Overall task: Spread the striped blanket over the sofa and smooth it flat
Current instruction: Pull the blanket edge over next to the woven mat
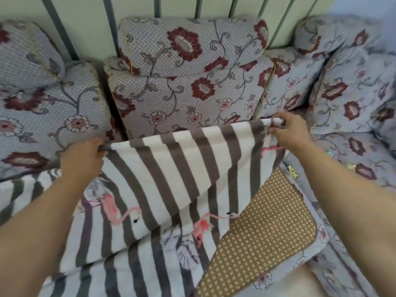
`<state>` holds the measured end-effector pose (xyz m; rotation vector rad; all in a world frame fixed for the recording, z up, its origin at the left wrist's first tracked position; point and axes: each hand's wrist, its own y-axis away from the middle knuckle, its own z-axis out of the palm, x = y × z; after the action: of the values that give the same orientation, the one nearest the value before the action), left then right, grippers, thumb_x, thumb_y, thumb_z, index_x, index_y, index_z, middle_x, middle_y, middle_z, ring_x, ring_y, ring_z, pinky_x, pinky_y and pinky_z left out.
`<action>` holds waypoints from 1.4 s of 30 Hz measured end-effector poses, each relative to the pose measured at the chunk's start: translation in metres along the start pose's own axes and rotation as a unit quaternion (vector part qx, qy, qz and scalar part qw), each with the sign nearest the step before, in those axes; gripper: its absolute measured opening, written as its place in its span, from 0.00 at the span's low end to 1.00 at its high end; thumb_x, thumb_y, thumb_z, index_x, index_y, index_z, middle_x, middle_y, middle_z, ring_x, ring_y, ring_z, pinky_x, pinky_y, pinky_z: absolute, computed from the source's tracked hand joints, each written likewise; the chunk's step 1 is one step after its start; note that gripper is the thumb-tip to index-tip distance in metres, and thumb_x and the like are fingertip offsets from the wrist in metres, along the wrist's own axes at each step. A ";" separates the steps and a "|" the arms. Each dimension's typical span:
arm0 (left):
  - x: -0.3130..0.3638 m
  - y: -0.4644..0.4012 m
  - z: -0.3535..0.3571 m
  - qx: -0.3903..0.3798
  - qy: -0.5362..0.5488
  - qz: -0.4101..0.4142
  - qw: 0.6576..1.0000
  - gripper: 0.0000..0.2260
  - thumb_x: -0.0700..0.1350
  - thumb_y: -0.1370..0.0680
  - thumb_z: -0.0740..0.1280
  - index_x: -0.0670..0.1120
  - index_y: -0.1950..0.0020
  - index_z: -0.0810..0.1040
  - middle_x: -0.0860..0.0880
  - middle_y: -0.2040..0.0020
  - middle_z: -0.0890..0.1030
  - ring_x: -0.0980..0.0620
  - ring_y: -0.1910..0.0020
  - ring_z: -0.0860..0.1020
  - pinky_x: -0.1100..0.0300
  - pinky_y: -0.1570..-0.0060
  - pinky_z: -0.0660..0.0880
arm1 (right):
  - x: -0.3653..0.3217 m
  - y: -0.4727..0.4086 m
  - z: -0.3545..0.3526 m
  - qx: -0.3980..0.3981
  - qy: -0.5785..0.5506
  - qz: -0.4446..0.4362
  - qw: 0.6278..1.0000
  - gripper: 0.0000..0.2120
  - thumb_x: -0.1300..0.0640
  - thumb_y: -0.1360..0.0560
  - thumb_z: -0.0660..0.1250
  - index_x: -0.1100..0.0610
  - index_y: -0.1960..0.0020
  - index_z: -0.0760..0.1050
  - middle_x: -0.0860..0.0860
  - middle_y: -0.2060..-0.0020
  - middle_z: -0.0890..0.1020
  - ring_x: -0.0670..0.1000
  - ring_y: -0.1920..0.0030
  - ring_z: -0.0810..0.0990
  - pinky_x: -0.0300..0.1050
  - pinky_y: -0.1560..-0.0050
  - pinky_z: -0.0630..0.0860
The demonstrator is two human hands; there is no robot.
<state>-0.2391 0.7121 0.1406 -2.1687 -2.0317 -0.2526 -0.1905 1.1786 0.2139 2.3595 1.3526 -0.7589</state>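
Nearest the camera, two bare forearms reach forward over the striped blanket (162,168), which lies across the sofa seat beneath and between them. The left hand (82,158) grips the blanket's raised upper edge at its left end, fingers curled over the fabric, knuckles up. From that hand the edge runs up and to the right, lifted clear of the seat, brown and white stripes facing the camera. Below the lifted fold, between the forearms, more of the blanket lies rumpled, showing pink flamingo prints. Behind the raised edge stands the middle floral back cushion (188,82) of the sofa, with a like cushion behind the left hand. The right hand (289,130) pinches the upper right corner of the blanket, held higher than the left. Below the right hand, a woven mat (265,236) lies on the seat, partly covered by the blanket. Beyond the right hand sit further floral cushions (342,99).
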 end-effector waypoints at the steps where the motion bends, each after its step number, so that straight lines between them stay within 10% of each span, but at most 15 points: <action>1: 0.002 -0.001 0.006 0.002 -0.014 -0.003 1.000 0.02 0.41 0.26 0.68 0.43 0.56 0.76 0.38 0.61 0.79 0.37 0.61 0.77 0.46 0.64 0.77 | 0.009 -0.007 0.008 -0.009 -0.026 0.018 0.999 0.10 0.69 0.29 0.69 0.59 0.51 0.78 0.55 0.61 0.79 0.54 0.58 0.77 0.49 0.56 0.77; 9: -0.003 -0.037 0.073 -0.029 -0.059 -0.083 0.994 0.05 0.40 0.28 0.65 0.46 0.54 0.74 0.39 0.62 0.78 0.39 0.65 0.76 0.46 0.64 0.78 | 0.069 -0.069 0.027 -0.174 -0.524 0.245 0.797 0.16 0.76 0.31 0.54 0.56 0.61 0.69 0.53 0.67 0.77 0.52 0.63 0.75 0.49 0.57 0.74; 18: 0.055 -0.045 0.061 -0.041 -0.101 -0.130 0.985 0.03 0.37 0.28 0.66 0.40 0.57 0.75 0.36 0.62 0.78 0.35 0.62 0.77 0.48 0.63 0.75 | 0.113 -0.110 0.056 -0.300 0.122 0.109 0.940 0.28 0.65 0.31 0.72 0.58 0.32 0.72 0.56 0.31 0.72 0.59 0.34 0.72 0.48 0.37 0.72; 25: 0.057 -0.054 0.080 -0.084 -0.057 -0.134 0.986 0.06 0.33 0.29 0.63 0.36 0.53 0.77 0.32 0.55 0.78 0.31 0.57 0.78 0.40 0.55 0.77 | 0.104 -0.124 0.055 -0.251 -0.356 0.219 0.873 0.25 0.80 0.31 0.61 0.60 0.41 0.77 0.58 0.46 0.81 0.58 0.48 0.80 0.59 0.41 0.76; 31: 0.148 -0.060 0.117 -0.155 0.044 -0.023 0.987 0.28 0.36 0.25 0.66 0.45 0.26 0.63 0.39 0.29 0.68 0.37 0.32 0.69 0.45 0.36 0.68 | 0.081 -0.121 0.058 -0.161 -0.312 0.108 0.930 0.21 0.79 0.34 0.64 0.54 0.56 0.81 0.49 0.57 0.83 0.42 0.63 0.82 0.36 0.64 0.78; 38: 0.243 -0.089 0.166 -0.222 0.091 0.078 0.968 0.41 0.43 0.25 0.69 0.52 0.22 0.44 0.48 0.22 0.55 0.42 0.26 0.58 0.46 0.30 0.64 | 0.088 -0.114 0.034 -0.206 -0.341 0.019 0.917 0.19 0.77 0.33 0.67 0.55 0.55 0.82 0.54 0.56 0.82 0.50 0.59 0.81 0.45 0.57 0.80; 42: 0.256 -0.099 0.178 -0.221 0.078 0.047 0.971 0.36 0.43 0.27 0.71 0.51 0.23 0.56 0.45 0.26 0.66 0.40 0.31 0.67 0.47 0.34 0.68 | 0.094 -0.112 0.017 -0.213 -0.367 -0.001 0.906 0.17 0.78 0.33 0.66 0.60 0.54 0.81 0.61 0.51 0.81 0.57 0.53 0.80 0.52 0.50 0.78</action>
<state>-0.3195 1.0082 0.0268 -2.3861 -1.9185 -0.9107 -0.2534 1.2918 0.1438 1.4935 1.0379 -1.0732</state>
